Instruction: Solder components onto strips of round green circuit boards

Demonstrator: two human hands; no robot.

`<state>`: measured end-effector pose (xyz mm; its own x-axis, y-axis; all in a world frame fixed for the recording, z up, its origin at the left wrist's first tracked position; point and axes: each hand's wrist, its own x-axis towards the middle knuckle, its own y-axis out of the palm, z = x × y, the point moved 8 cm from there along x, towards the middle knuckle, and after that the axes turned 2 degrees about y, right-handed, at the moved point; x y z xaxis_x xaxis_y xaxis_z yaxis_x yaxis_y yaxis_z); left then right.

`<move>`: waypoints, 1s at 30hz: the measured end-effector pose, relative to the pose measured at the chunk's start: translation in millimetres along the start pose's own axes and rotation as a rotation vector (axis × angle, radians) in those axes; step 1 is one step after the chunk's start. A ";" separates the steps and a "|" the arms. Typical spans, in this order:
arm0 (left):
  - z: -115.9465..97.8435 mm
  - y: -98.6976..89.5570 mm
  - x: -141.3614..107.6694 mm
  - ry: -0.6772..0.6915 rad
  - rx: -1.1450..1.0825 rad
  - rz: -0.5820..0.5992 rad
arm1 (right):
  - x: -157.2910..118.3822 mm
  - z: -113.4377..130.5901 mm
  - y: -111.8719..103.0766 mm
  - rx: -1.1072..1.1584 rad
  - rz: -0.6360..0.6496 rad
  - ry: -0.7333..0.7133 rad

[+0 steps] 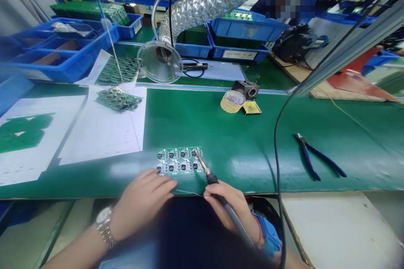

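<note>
A green circuit board panel (179, 160) with several round black-centred units lies flat on the green bench mat (252, 151), right in front of me. My left hand (142, 201) rests with its fingertips on the panel's left edge. A thin solder wire (189, 192) runs from under those fingers toward my right hand. My right hand (236, 201) grips a soldering iron (211, 176), its metal tip touching the panel's upper right corner. A metal wristwatch (104, 227) sits on my left wrist.
Blue-handled cutters (318, 157) lie to the right. Ahead stand a tape roll (232, 101), a fume extractor hood (160, 62) on a foil duct, and blue bins (63, 50). Stacked boards (118, 98) lie on white paper (104, 124) to the left.
</note>
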<state>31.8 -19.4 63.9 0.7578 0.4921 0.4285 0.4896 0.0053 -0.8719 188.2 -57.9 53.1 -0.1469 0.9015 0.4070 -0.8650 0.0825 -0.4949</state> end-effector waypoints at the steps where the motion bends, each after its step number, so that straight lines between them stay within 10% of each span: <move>1: -5.5 3.9 1.9 -0.011 -0.045 -0.005 | 0.0 0.3 1.2 0.004 0.005 -0.006; 11: 23.5 -9.4 3.9 -0.214 -0.190 -0.099 | -12.8 -21.9 -26.2 0.051 -0.049 0.068; 19: 22.4 8.2 16.2 -0.246 -0.233 -0.112 | -4.2 -12.7 -49.7 0.040 -0.137 -0.171; 30: 22.7 17.9 19.0 -0.247 -0.274 -0.143 | -2.2 -17.0 -43.3 0.073 -0.113 -0.211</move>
<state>45.2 9.8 51.1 0.5631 0.6981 0.4423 0.7054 -0.1273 -0.6973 234.2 -56.2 60.5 -0.1380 0.7792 0.6115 -0.9127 0.1397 -0.3839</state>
